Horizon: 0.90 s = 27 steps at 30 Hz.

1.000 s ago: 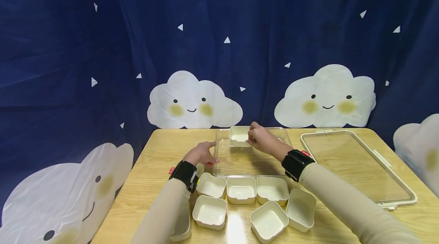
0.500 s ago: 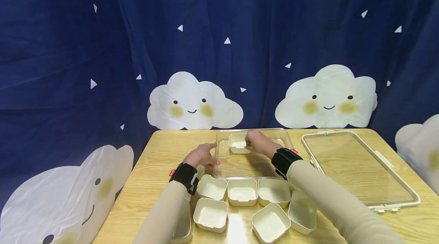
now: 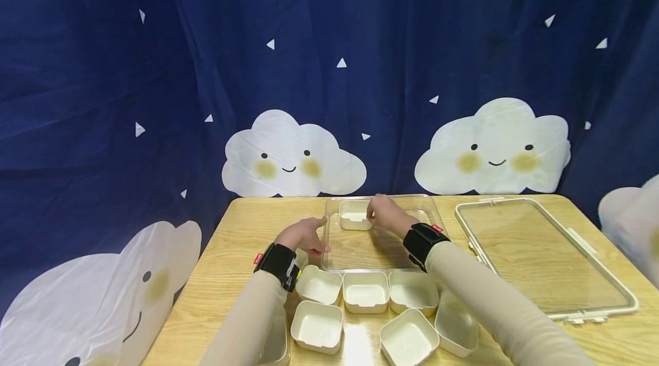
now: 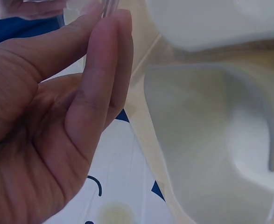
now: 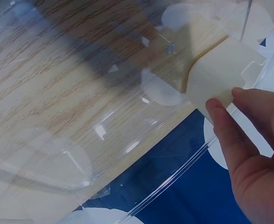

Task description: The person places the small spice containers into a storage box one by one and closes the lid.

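Right hand (image 3: 389, 215) is pinching cream bin (image 3: 355, 220), left hand (image 3: 301, 235) pinching clear box (image 3: 360, 251) by its edge; box could be sliding if left pinch slackens.

Even light fills the head view; glare whitens the pale wood tabletop (image 3: 356, 345) at the near side; the left wrist view is dimmer, slightly blurred; in the right wrist view, glints and shadow cross the clear plastic rectangular tray (image 5: 132, 147).
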Each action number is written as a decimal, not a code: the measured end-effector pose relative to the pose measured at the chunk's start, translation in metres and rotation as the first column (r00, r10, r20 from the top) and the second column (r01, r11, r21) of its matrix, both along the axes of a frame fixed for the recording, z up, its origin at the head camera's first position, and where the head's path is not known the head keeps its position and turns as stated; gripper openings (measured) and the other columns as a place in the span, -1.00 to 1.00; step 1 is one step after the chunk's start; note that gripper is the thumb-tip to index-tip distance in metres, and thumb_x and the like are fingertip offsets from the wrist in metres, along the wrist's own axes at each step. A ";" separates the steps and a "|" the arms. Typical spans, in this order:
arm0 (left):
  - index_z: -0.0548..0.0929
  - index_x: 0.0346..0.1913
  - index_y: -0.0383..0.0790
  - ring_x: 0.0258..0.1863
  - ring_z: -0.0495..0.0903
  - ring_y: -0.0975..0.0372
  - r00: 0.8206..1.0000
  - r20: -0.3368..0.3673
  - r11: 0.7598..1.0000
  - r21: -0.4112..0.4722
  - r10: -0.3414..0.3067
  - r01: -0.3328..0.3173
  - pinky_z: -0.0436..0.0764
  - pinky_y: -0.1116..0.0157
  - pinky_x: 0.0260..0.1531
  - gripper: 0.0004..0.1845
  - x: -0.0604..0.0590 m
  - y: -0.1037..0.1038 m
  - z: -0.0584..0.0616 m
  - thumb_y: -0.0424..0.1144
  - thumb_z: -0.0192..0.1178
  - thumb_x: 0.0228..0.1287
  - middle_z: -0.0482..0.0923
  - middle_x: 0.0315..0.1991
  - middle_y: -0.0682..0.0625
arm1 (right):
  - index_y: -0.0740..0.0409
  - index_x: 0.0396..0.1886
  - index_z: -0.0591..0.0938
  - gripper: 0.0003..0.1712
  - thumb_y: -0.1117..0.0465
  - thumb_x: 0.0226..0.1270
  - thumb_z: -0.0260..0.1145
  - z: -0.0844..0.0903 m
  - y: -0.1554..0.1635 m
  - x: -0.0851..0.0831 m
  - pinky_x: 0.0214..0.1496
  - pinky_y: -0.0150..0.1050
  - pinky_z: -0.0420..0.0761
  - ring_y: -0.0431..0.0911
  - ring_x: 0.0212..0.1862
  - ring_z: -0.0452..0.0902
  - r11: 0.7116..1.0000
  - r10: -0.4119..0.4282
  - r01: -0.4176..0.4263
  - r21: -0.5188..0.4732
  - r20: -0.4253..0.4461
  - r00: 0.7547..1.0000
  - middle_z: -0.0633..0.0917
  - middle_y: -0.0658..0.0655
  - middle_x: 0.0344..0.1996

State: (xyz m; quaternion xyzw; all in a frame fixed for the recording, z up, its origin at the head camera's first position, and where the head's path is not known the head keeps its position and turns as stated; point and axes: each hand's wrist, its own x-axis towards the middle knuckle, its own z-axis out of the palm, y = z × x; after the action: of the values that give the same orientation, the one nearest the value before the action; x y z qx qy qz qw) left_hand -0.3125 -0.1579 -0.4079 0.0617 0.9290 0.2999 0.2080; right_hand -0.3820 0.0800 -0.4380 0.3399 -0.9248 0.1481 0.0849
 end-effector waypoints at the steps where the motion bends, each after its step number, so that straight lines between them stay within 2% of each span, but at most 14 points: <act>1: 0.18 0.59 -0.20 -0.59 0.61 0.30 1.000 0.006 1.000 -0.004 -0.004 0.004 0.67 0.39 -0.43 -0.07 0.000 0.000 0.000 -0.35 0.45 0.22 0.37 0.37 -0.36 | 0.31 -0.51 0.82 -0.86 0.54 0.03 0.39 0.001 0.000 0.000 -0.17 -0.16 0.69 0.08 -0.29 0.67 1.000 -0.002 0.002 -0.004 0.012 1.000 0.77 0.15 -0.47; 9: 0.16 0.59 -0.22 -0.60 0.61 0.30 1.000 -0.003 1.000 -0.024 -0.010 0.010 0.66 0.40 -0.45 -0.06 -0.001 0.001 0.000 -0.35 0.45 0.22 0.34 0.40 -0.35 | 0.32 -0.49 0.81 -0.85 0.57 0.03 0.39 0.005 -0.004 0.000 -0.22 -0.17 0.72 0.03 -0.31 0.73 1.000 0.016 -0.016 0.008 0.010 1.000 0.79 0.17 -0.44; 17: 0.14 0.60 -0.21 -0.60 0.60 0.30 1.000 0.007 1.000 -0.015 -0.019 0.019 0.65 0.40 -0.46 -0.05 -0.001 0.003 -0.002 -0.35 0.44 0.23 0.40 0.33 -0.33 | 0.30 -0.48 0.75 -0.93 0.50 0.09 0.43 0.008 -0.009 0.003 -0.24 -0.16 0.69 -0.02 -0.34 0.68 0.995 -0.088 0.084 0.050 0.093 0.992 0.77 0.16 -0.42; 24: 0.13 0.60 -0.22 -0.58 0.64 0.25 1.000 0.008 1.000 -0.028 0.001 -0.001 0.69 0.34 -0.40 -0.05 0.001 0.002 0.000 -0.38 0.43 0.23 0.45 0.29 -0.33 | 0.37 -0.43 0.72 -0.95 0.52 0.10 0.43 0.008 -0.018 0.003 -0.27 -0.14 0.66 -0.03 -0.39 0.61 0.997 -0.083 0.083 0.005 0.102 0.991 0.75 0.21 -0.41; 27: 0.14 0.60 -0.23 -0.58 0.63 0.25 1.000 0.005 1.000 -0.015 -0.011 0.012 0.69 0.33 -0.41 -0.06 0.001 0.003 0.001 -0.39 0.43 0.23 0.45 0.29 -0.34 | 0.38 -0.42 0.72 -0.95 0.53 0.11 0.42 0.006 -0.018 0.003 -0.26 -0.15 0.66 -0.05 -0.38 0.60 0.997 -0.074 0.075 -0.008 0.104 0.992 0.75 0.21 -0.41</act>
State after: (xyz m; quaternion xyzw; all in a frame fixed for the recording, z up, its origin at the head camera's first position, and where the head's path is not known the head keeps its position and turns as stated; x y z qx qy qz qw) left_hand -0.3119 -0.1545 -0.4073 0.0648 0.9303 0.2920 0.2124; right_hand -0.3794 0.0618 -0.4317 0.2966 -0.9391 0.1679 0.0444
